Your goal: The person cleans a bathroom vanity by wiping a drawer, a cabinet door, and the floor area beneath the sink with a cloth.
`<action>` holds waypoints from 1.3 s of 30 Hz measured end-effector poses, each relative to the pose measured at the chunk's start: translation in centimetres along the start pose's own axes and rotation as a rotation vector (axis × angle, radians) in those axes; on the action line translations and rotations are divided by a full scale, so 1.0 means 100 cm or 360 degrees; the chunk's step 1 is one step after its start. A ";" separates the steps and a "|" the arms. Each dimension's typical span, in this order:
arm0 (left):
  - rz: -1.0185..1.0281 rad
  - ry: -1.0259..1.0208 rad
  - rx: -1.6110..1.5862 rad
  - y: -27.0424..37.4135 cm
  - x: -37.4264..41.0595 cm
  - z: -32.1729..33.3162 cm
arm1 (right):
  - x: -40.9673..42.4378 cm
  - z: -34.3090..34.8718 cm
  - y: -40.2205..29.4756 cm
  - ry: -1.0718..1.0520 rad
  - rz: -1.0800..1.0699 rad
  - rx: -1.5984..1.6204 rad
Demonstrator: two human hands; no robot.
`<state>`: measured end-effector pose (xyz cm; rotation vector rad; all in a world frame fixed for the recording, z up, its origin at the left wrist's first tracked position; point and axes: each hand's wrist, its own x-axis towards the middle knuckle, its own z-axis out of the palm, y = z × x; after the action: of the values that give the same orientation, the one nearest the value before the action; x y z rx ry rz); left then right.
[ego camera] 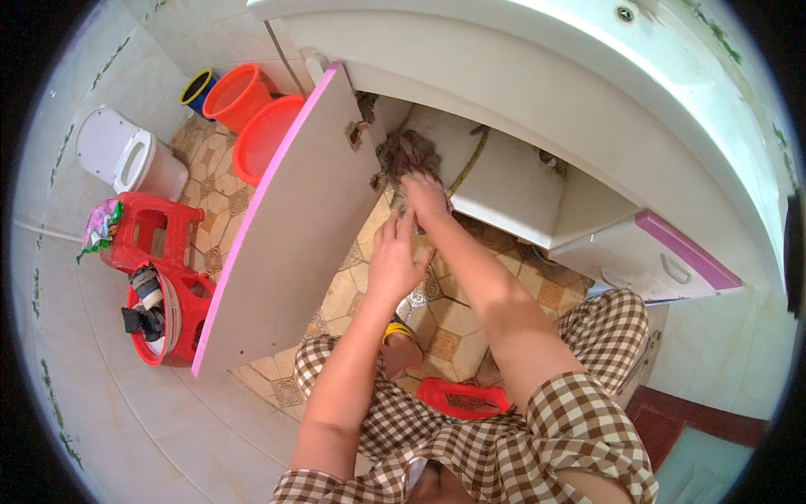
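Observation:
My right hand [423, 196] reaches into the open cabinet under the washbasin and presses on a dark, crumpled, dirty cloth [410, 151] in its left corner; how the fingers hold it is hidden. My left hand [395, 255] is just below, outside the cabinet, with its fingers extended near my right wrist and no object visible in it. A yellowish flexible hose [469, 165] runs over the white cabinet floor [513, 189] to the right of the cloth. The cabinet door [289, 233], edged in pink, stands open on the left.
Red basins [267, 138], a red bucket [232, 94], a white lidded bin [151, 165] and a red plastic stool [151, 227] stand left of the door. A container of dark cloths [151, 315] is nearby. A red plastic piece [463, 398] lies below me. The basin [667, 69] overhangs the cabinet.

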<state>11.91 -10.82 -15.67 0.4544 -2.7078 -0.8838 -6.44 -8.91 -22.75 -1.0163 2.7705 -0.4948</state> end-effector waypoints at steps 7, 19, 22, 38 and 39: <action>-0.0014 -0.0081 0.0002 -0.007 -0.017 -0.008 | -0.056 -0.052 0.061 0.0073 0.0257 0.0293; -0.0086 0.0313 -0.0136 0.001 -0.047 -0.058 | -0.145 -0.065 0.086 0.0497 -0.0124 -0.0324; -0.0064 0.0351 -0.0075 -0.002 -0.061 -0.061 | -0.176 -0.095 0.063 -0.0207 0.0111 0.0063; -0.0208 -0.0560 -0.0582 0.027 -0.063 -0.050 | -0.259 -0.080 0.067 -0.0536 0.0276 0.2395; -0.0067 -0.0608 -0.0665 0.020 -0.063 -0.036 | -0.261 -0.092 0.056 -0.0542 0.0258 0.2497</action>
<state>18.46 -8.87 -12.53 0.2732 -2.7228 -1.6480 7.72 14.41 -15.49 -0.3476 1.3302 -1.7504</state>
